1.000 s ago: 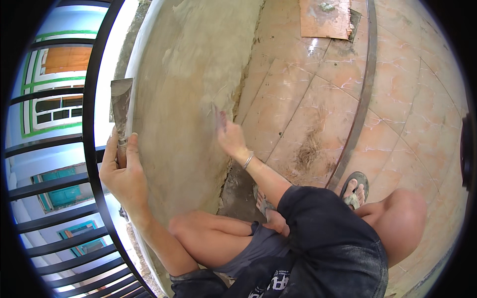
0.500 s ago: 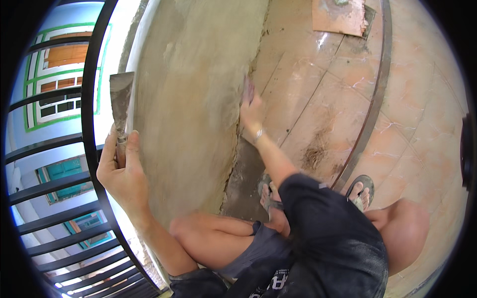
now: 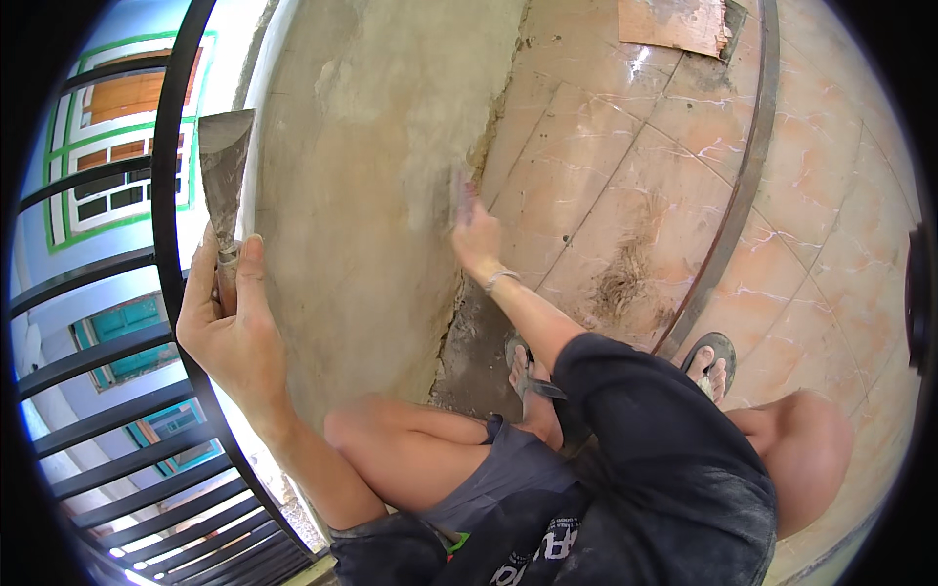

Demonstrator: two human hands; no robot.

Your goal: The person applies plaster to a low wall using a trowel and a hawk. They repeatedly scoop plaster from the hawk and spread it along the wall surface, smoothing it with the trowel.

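My left hand [image 3: 239,342] is wrapped round the short handle of a putty knife [image 3: 226,166], its broad grey blade pointing up beside the railing. The blade is dull and smeared. Farther right, my right hand [image 3: 477,242] grips a thin, flat greyish tool [image 3: 460,190], blurred by motion, so its exact kind is unclear. That tool is against or very near the lower part of a plastered wall [image 3: 362,176], close to its rough bottom edge. The wall's surface is patchy, in grey and beige.
Black metal railing [image 3: 172,146] runs along the left. Tiled floor [image 3: 674,156] spreads to the right, crossed by a raised dark strip [image 3: 743,195]. Loose dirt [image 3: 622,278] lies near my sandalled feet, and a worn board [image 3: 674,24] lies at the far end.
My right hand has shifted left onto the wall side, with the flat tool still in it. The left hand, holding the putty knife, has moved slightly up and left.
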